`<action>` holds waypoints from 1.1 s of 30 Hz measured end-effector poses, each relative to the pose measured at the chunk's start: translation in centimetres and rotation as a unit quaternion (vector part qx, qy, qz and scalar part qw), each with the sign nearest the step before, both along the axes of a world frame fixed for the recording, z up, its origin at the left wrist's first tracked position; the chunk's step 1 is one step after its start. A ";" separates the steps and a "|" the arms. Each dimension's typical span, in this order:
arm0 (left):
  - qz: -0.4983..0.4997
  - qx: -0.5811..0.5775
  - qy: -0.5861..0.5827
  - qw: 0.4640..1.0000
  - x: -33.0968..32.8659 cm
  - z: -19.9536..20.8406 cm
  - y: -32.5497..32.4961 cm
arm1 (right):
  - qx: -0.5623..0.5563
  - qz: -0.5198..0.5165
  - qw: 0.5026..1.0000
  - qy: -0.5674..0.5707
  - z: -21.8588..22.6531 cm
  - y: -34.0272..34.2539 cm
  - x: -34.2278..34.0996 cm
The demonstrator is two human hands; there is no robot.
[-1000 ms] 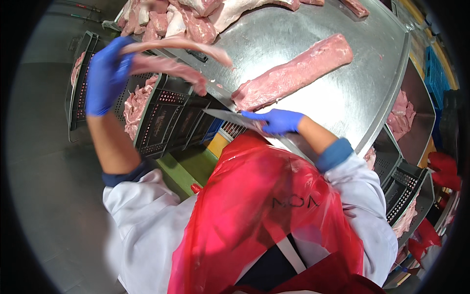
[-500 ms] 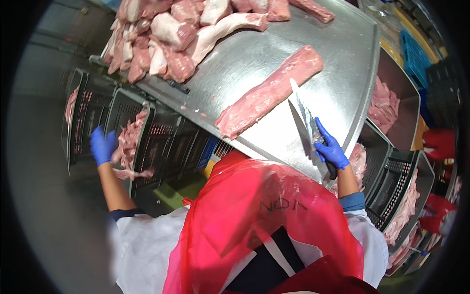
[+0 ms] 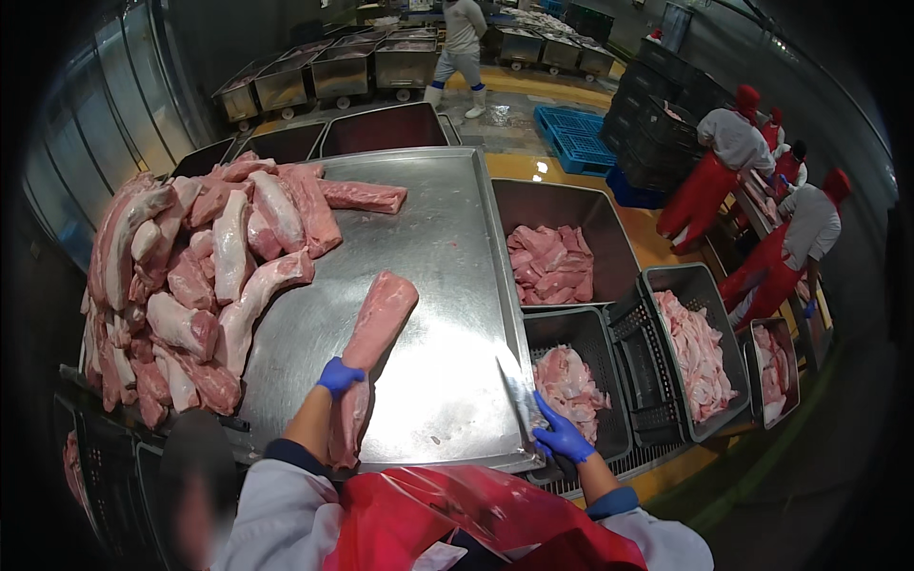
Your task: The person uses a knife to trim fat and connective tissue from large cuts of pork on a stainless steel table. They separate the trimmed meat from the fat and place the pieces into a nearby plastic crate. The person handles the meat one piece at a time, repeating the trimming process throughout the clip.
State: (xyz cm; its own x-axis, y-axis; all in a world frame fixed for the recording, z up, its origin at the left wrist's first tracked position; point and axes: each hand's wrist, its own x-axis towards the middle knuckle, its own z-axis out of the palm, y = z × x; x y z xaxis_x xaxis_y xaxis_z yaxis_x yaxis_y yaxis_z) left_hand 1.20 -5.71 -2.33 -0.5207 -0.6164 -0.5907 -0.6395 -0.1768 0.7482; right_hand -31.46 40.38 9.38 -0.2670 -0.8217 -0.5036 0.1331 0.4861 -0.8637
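Head view: two blue-gloved hands are yours, one on the meat and one on a knife. Your left hand (image 3: pixel 340 377) is partly curled over the left side of one long loin (image 3: pixel 381 319) – whether it grips the meat or just presses on it, you cannot tell from here. That loin lies alone toward the near edge of the one metal table (image 3: pixel 447 247), its far end angled to the right. Your right hand (image 3: pixel 564 440) is closed round the handle of one knife (image 3: pixel 517 395), the blade pointing away from you beside the table's right edge.

On the table's left sits one heap of meat (image 3: pixel 228 247), its pieces overlapping too much for you to count; one strip (image 3: pixel 364 196) sticks out at its far right. To your right you have four containers with meat in them: one deep bin (image 3: pixel 614 238), one dark crate (image 3: pixel 566 328) nearest your knife, one tilted crate (image 3: pixel 638 352) and one smaller bin (image 3: pixel 788 347) beyond it.

Past the table's far edge stand three dark bins (image 3: pixel 381 133). Farther off you see one blue pallet stack (image 3: pixel 576 141), one walking person (image 3: pixel 464 38) and – at the right – at least four co-workers (image 3: pixel 733 138), two of them plainly in red aprons (image 3: pixel 698 195).
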 end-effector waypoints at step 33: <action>-0.448 -0.545 0.060 0.706 -21.4 3.4 15.8 | -0.027 -0.212 0.977 0.008 -2.3 2.8 0.6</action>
State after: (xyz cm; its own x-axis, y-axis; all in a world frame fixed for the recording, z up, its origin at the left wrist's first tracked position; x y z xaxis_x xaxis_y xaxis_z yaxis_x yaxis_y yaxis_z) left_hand -20.23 10.10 1.10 -0.9962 -0.0613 0.0615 -0.0490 0.9815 0.1850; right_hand -30.82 43.23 7.12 -0.5967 -0.6612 -0.4547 0.2984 0.3432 -0.8906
